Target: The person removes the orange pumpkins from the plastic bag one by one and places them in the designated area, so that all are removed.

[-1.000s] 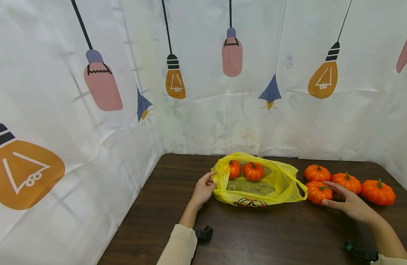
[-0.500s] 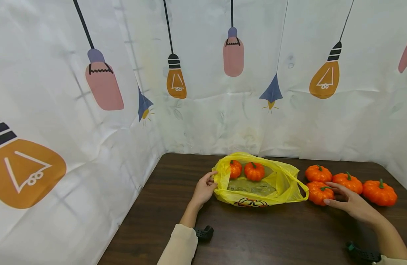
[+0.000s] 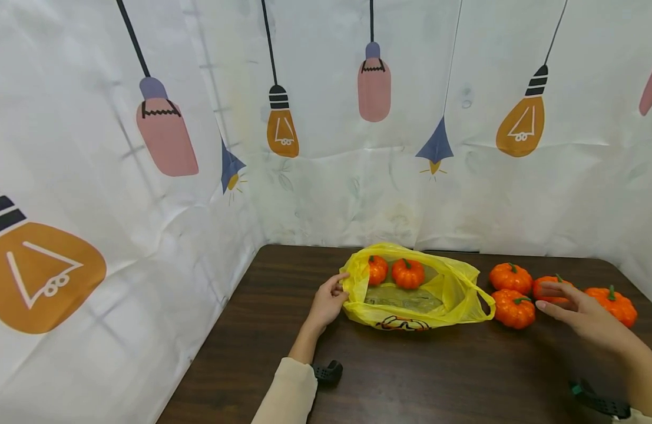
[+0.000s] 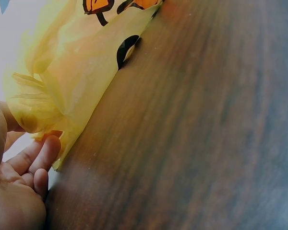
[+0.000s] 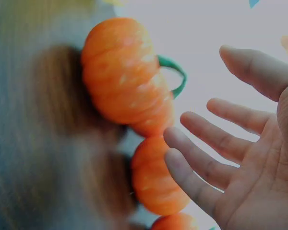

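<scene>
A yellow plastic bag (image 3: 453,294) lies on its side with its mouth spread. Two small orange pumpkins, one (image 3: 408,274) fully visible and one (image 3: 377,270) partly covered, sit inside it. My left hand (image 3: 326,305) pinches the bag's left edge; the left wrist view shows its thumb and fingers on the bunched plastic (image 4: 36,103). To the right of the bag, my right hand (image 3: 591,317) is held with fingers spread and nothing between them. Nearest to its thumb is a green-stemmed orange pumpkin (image 3: 513,310), with a gap between them in the right wrist view.
More orange pumpkins stand close by: one behind (image 3: 510,278), one partly hidden by the right hand (image 3: 549,288), and one at the far right (image 3: 616,305). A dark wooden table (image 3: 421,377) carries everything. White cloth (image 3: 326,194) printed with lamps hangs behind.
My right hand has drawn back to the right, away from the front pumpkin that it had been around. That pumpkin stays in place. The left hand and the bag have not moved.
</scene>
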A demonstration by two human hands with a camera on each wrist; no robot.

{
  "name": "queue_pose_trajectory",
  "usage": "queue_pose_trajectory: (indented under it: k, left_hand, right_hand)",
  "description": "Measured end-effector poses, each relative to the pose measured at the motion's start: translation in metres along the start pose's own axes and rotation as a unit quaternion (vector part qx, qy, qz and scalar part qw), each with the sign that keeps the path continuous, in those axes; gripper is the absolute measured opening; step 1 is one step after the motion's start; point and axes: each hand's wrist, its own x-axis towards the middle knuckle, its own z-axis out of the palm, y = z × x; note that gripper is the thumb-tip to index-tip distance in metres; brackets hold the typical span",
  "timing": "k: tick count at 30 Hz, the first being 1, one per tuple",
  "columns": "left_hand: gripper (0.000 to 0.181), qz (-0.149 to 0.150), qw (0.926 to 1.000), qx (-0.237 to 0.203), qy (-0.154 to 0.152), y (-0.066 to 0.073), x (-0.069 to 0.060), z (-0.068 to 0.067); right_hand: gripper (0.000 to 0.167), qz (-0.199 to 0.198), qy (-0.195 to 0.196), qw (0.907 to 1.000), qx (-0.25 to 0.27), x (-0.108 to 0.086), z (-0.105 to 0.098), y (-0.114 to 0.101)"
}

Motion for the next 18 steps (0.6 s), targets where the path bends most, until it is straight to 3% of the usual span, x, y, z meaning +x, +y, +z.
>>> queue_pose_trajectory:
  k: [8,13,18]
  left_hand:
    - [0.048,-0.006,0.9998,0.0,-0.017,0.007,-0.001,-0.002]
    - [0.048,-0.004,0.9995,-0.003,-0.03,0.03,-0.012,-0.006]
    - [0.047,-0.002,0.9996,-0.008,-0.026,0.041,-0.019,-0.007]
  right_hand:
    - [0.056,-0.075,0.064,0.9937,-0.053,-0.004,0.0,-0.036]
    - [0.046,-0.13,0.098,0.9862,-0.029,-0.008,0.006,-0.061]
    - [0.04,-0.147,0.109,0.9831,-0.002,-0.011,0.019,-0.082]
